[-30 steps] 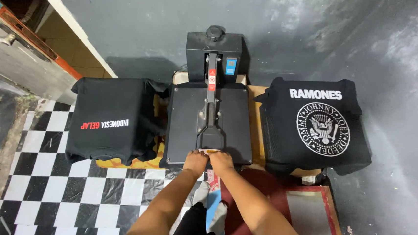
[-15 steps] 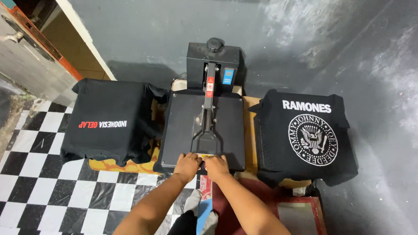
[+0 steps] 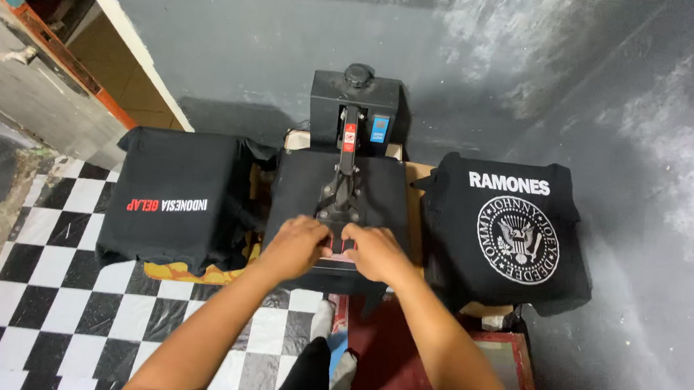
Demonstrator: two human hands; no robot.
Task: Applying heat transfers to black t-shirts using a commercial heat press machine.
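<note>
Both the left hand (image 3: 298, 247) and the right hand (image 3: 375, 254) grip the heat press (image 3: 339, 190) handle (image 3: 339, 243), seemingly the pressing step; next calls for a steady, two-handed lever motion.

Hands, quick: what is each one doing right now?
Left hand: closed on the heat press handle.
Right hand: closed on the same handle, beside the left.

Heat press (image 3: 339, 188): black, square top platen shut flat. Black lever arm runs from the rear control box forward to the handle (image 3: 340, 245), which sits directly under both hands' fingers (image 3: 324, 236).
</note>
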